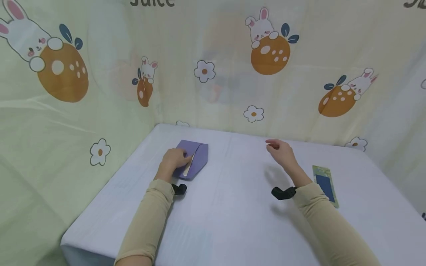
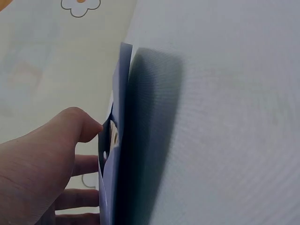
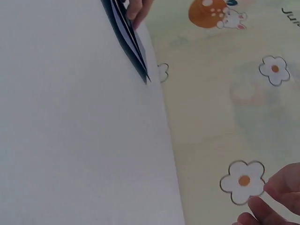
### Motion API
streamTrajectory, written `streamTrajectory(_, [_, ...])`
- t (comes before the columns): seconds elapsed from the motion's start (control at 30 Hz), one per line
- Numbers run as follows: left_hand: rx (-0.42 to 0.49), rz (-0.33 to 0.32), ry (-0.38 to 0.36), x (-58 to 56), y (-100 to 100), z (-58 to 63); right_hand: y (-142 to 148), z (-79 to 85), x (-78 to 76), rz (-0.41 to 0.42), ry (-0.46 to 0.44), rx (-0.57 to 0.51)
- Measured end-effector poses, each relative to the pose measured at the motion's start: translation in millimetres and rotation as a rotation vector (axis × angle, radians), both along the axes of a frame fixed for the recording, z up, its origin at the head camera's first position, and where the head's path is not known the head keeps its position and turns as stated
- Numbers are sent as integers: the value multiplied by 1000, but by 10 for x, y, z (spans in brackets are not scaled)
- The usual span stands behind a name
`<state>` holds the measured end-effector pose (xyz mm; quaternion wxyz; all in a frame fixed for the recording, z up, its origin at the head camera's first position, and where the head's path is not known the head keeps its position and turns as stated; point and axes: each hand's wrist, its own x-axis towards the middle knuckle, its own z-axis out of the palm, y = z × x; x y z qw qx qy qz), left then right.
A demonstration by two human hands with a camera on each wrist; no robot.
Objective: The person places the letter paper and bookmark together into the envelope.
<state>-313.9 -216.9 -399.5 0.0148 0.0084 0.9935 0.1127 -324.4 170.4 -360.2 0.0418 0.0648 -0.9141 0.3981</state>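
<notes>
A purple envelope [image 1: 201,157] lies toward the left of the table in the head view, with a cream-coloured piece [image 1: 188,168] showing at its opening. My left hand [image 1: 174,159] pinches the envelope at its left side, thumb near the opening. In the left wrist view the envelope [image 2: 123,79] appears edge-on, casting a shadow on the cloth. What the cream piece is cannot be made out. My right hand [image 1: 281,153] hovers over the table's right half, fingers loosely bent and holding nothing. Its thumb and fingertips appear at the corner of the right wrist view.
A green-bordered card with a dark blue middle [image 1: 324,184] lies on the table to the right, partly behind the right forearm. White cloth covers the table [image 1: 233,221]. A curtain [image 1: 226,96] printed with rabbits and flowers hangs behind and at the sides.
</notes>
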Motion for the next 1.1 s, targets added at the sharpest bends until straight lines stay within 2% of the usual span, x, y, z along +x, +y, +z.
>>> streamTrajectory(0.17, [-13, -3, 2, 20, 20, -87, 406, -160, 92, -106, 79, 13])
streamTrajectory(0.4, [-8, -6, -10, 46, 76, -166, 829, -374, 196, -230, 92, 74])
streamTrajectory(0.57, [-12, -11, 11, 14, 13, -180, 1007, -358, 143, -263, 102, 102])
streamTrajectory(0.7, [-12, 1, 18, 0, -37, -119, 1100, -329, 75, -277, 96, 155])
streamTrajectory(0.87, [-11, -4, 10, 15, 1, -43, 1266, -399, 70, -352, -24, 214])
streamTrajectory(0.97, [-16, -4, 0, 24, 43, -33, 1364, -457, 108, -388, -119, 229])
streamTrajectory(1.1, [-20, 1, 0, 24, 89, -43, 1464, -549, 146, -425, -189, 250])
